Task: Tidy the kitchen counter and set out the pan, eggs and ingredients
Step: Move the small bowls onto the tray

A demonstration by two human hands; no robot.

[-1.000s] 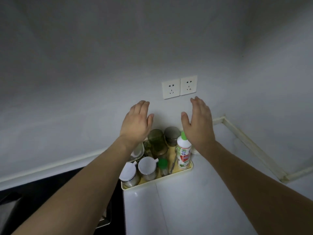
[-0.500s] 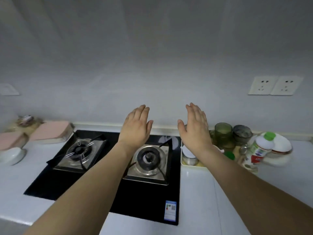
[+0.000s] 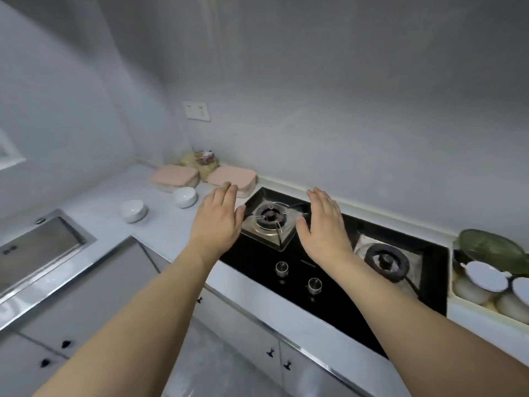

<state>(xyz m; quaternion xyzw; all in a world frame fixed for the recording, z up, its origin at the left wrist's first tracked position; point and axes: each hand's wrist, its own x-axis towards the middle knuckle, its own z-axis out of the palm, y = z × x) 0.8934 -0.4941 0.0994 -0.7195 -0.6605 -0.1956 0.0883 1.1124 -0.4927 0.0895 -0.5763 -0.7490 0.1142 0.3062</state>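
Both hands flat, fingers straight, holding nothing: left hand (image 3: 216, 222) and right hand (image 3: 323, 224) hover palm-down over the black stove (image 3: 337, 296), either side of its left burner (image 3: 269, 222). Two knobs (image 3: 297, 276) sit near me, below the hands; the right burner (image 3: 385, 260) is beside my right wrist. I see a tray (image 3: 469, 306) of cups at far right and a sink (image 3: 40, 247) at left. Further back: two white bowls (image 3: 157, 203), then two pink-lidded boxes (image 3: 203, 177) against the wall, a bag of food (image 3: 201, 161) behind them. Can't spot pan or eggs.
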